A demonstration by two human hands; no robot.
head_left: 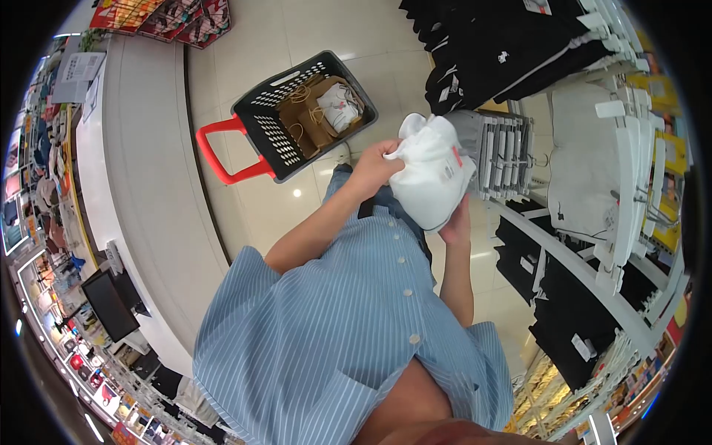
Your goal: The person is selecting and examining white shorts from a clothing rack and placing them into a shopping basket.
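A bundled white cloth item (432, 178) with a small red tag and a printed label is held in front of the striped blue shirt. My left hand (377, 169) pinches its gathered upper left edge. Below its lower right side, my right hand (457, 222) supports it, fingers partly hidden behind the cloth. Beyond my left hand, a black basket (261, 137) with a red handle (236, 176) stands on the floor. Inside it lie brown paper bags (302, 122) and a white bundle (339, 107).
On the left runs a long white counter (141, 148) with a dark monitor (110, 304). Black garments (512, 44) hang at the upper right, grey ones (512, 152) beside the white item. A metal rail (564, 256) crosses the right side. Tiled floor (400, 70) lies between.
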